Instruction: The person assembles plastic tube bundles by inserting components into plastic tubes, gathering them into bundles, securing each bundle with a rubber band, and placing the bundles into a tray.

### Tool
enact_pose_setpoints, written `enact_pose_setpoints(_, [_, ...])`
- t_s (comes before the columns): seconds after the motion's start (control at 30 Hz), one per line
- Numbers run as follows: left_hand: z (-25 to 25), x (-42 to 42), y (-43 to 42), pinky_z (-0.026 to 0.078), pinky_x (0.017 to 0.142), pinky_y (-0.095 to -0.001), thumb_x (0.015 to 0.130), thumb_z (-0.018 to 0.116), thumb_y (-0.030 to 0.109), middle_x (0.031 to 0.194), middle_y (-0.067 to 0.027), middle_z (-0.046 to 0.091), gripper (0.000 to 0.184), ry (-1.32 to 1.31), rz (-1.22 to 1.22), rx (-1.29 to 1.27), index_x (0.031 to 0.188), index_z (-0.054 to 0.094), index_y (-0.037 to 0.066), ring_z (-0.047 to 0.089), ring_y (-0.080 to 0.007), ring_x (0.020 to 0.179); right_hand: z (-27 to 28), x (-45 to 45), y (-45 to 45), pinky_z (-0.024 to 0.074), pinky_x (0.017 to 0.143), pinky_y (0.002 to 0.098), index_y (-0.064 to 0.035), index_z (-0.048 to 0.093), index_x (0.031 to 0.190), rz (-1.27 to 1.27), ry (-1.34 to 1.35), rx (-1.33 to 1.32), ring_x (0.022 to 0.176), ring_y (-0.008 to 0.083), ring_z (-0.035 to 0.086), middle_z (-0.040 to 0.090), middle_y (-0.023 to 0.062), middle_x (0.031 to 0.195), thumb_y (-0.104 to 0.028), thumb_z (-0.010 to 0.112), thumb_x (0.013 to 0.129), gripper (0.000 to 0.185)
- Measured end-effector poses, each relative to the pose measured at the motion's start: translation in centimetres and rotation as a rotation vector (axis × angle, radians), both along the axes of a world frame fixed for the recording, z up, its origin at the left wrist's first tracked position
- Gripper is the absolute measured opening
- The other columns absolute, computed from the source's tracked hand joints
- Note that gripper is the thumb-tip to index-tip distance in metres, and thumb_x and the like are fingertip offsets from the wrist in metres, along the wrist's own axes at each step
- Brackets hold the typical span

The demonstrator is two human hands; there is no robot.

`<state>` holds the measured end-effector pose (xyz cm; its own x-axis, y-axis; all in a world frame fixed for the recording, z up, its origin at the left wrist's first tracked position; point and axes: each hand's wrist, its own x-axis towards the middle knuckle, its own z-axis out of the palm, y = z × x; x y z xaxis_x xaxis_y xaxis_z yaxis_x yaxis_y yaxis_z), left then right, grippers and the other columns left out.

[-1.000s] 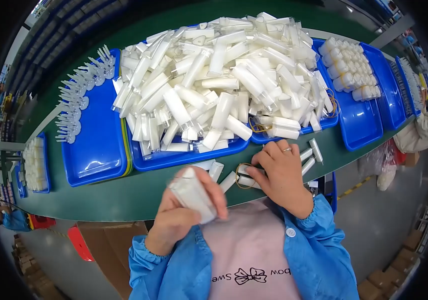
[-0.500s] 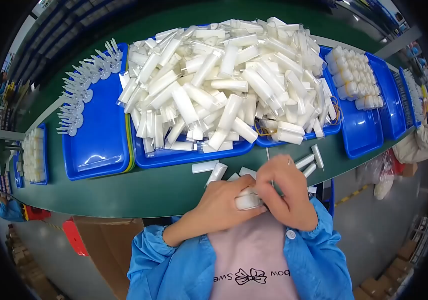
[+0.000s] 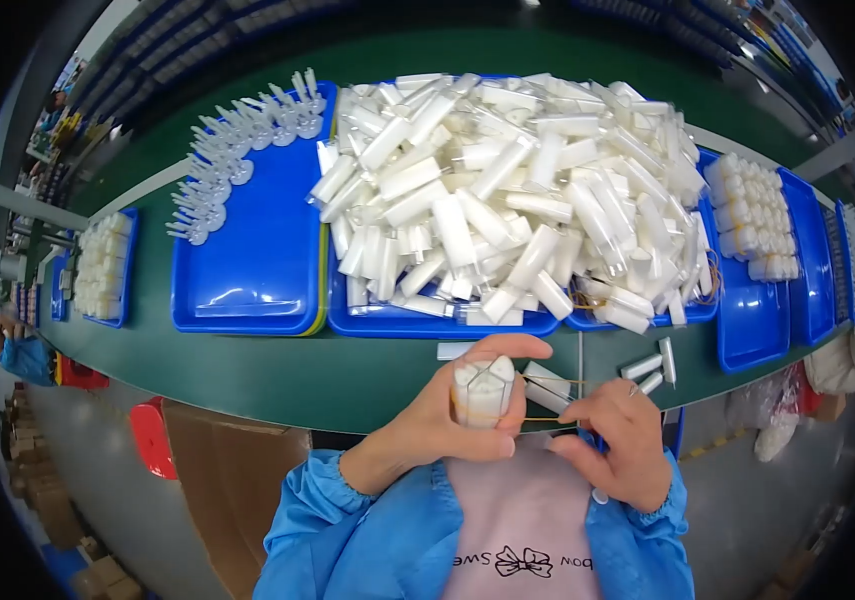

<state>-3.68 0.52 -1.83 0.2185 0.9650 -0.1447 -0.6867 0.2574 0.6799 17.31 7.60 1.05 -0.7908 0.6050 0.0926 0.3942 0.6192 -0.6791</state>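
My left hand [image 3: 423, 420] is wrapped round an upright bundle of white plastic pieces [image 3: 485, 385], whose rounded ends face up. A thin yellowish rubber band runs across the bundle and out to the right. My right hand [image 3: 620, 440] pinches the far end of that rubber band [image 3: 546, 419], which is pulled out into two strands. Behind the band, a white piece [image 3: 548, 388] lies on the green table [image 3: 388, 375]. A few more loose white pieces [image 3: 650, 365] are just beyond my right hand.
A big heap of white pieces [image 3: 508, 190] overfills the blue trays ahead. On the left, a blue tray [image 3: 248, 260] holds clear stemmed parts [image 3: 218, 180] along its edge. Banded bundles [image 3: 753, 215] sit in a blue tray [image 3: 753, 330] on the right. A cardboard box [image 3: 233, 480] stands below the table edge.
My right hand has moved right, away from the bundle, drawing the rubber band out. The bundle has been tipped upright in my left hand. The whole view has shifted.
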Motion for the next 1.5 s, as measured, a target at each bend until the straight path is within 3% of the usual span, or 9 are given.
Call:
enact_pose_setpoints(0.13, [-2.8, 0.4, 0.0, 0.04, 0.052, -0.0242, 0.082, 0.064, 0.048, 0.071, -0.0031, 0.053, 0.068, -0.405, 0.029, 0.0, 0.126, 0.044, 0.0, 0.051, -0.0109, 0.059, -0.7, -0.5, 0.1, 0.045, 0.083, 0.0414, -0.0095, 0.066, 0.085, 0.306, 0.13, -0.069, 0.083, 0.0279, 0.06, 0.057, 0.0046, 0.078, -0.018, 0.073, 0.072, 0.017])
enact_pose_setpoints(0.17, [-3.1, 0.3, -0.1, 0.04, 0.048, -0.0268, 0.085, 0.039, 0.071, 0.066, -0.005, 0.053, 0.081, -0.358, 0.078, 0.003, 0.121, 0.047, -0.002, 0.051, -0.013, 0.053, -0.4, 0.0, 0.3, 0.0424, 0.09, 0.0444, -0.008, 0.067, 0.083, 0.422, 0.285, -0.151, 0.086, 0.0282, 0.061, 0.059, 0.0048, 0.077, -0.016, 0.073, 0.073, 0.015])
enact_pose_setpoints(0.4, [-0.8, 0.3, -0.3, 0.039, 0.045, -0.0278, 0.078, 0.011, 0.083, 0.052, -0.0077, 0.048, 0.101, -0.292, 0.028, -0.096, 0.112, 0.052, -0.003, 0.048, -0.0175, 0.047, -5.7, 0.5, -0.4, 0.0456, 0.092, 0.0499, -0.0006, 0.061, 0.115, 0.682, 1.167, -1.348, 0.088, 0.0313, 0.063, 0.064, 0.0192, 0.109, 0.004, 0.055, 0.083, 0.033])
enact_pose_setpoints(0.53, [0.4, 0.8, -0.6, 0.04, 0.046, -0.0284, 0.083, 0.009, 0.077, 0.057, -0.0115, 0.054, 0.096, 0.12, 0.131, -0.043, 0.107, 0.054, -0.004, 0.05, -0.0189, 0.048, -7.2, 1.0, -2.0, 0.0541, 0.063, 0.035, -0.0147, 0.032, 0.143, 0.057, 1.305, -1.865, 0.06, 0.0197, 0.058, 0.033, 0.017, 0.145, 0.006, 0.045, 0.086, 0.062])
enact_pose_setpoints(0.73, [-1.4, 1.3, -0.8, 0.049, 0.052, -0.0313, 0.089, 0.032, 0.067, 0.076, -0.0102, 0.066, 0.076, 1.186, 0.361, 0.427, 0.123, 0.056, 0.004, 0.064, -0.024, 0.061, -4.2, -1.0, -0.6, 0.054, 0.054, 0.0264, -0.0104, 0.037, 0.14, 0.183, 0.831, -1.446, 0.065, 0.0198, 0.063, 0.037, 0.0196, 0.141, 0.003, 0.06, 0.081, 0.065])
enact_pose_setpoints(0.93, [-1.2, 1.8, -0.5, 0.048, 0.048, -0.0357, 0.089, 0.035, 0.065, 0.075, -0.0066, 0.066, 0.077, 1.483, 0.249, 0.423, 0.14, 0.037, 0.008, 0.063, -0.0266, 0.057, -3.3, -2.6, -1.0, 0.0542, 0.065, 0.0283, 0.0, 0.063, 0.107, 0.07, 0.347, -0.194, 0.077, 0.019, 0.063, 0.05, 0.017, 0.118, 0.001, 0.076, 0.066, 0.043])
enact_pose_setpoints(1.2, [0.7, -2.7, -1.1, 0.043, 0.094, -0.0379, 0.084, 0.062, 0.032, 0.118, -0.0146, 0.059, 0.056, 1.421, 0.466, 0.544, 0.131, 0.048, 0.005, 0.056, -0.0304, 0.11, -0.6, 1.5, 0.5, 0.0407, 0.081, 0.0301, -0.006, 0.059, 0.097, -0.385, 0.474, -0.118, 0.097, 0.0216, 0.048, 0.047, 0.012, 0.107, -0.001, 0.062, 0.066, 0.031])
enact_pose_setpoints(1.3, [0.9, -8.7, -1.4, 0.044, 0.088, -0.0319, 0.077, 0.061, 0.005, 0.108, -0.0099, 0.062, 0.031, 1.486, 0.808, 0.217, 0.108, 0.063, 0.003, 0.059, -0.0209, 0.099, -1.4, 6.9, 3.9, 0.0416, 0.077, 0.0263, -0.0021, 0.057, 0.108, -0.594, 0.615, -0.092, 0.095, 0.0179, 0.049, 0.048, 0.0119, 0.115, -0.004, 0.058, 0.076, 0.032])
enact_pose_setpoints(1.5, [-3.8, -26.2, -1.7, 0.047, 0.077, -0.0304, 0.081, 0.068, 0.015, 0.091, -0.0091, 0.067, 0.017, 1.969, 1.036, 0.068, 0.096, 0.07, 0.005, 0.061, -0.0196, 0.083, -0.8, 12.1, 8.1, 0.0436, 0.071, 0.0226, -0.0024, 0.051, 0.122, -0.985, 0.674, 0.087, 0.084, 0.0086, 0.054, 0.057, 0.0046, 0.101, -0.01, 0.063, 0.085, 0.04])
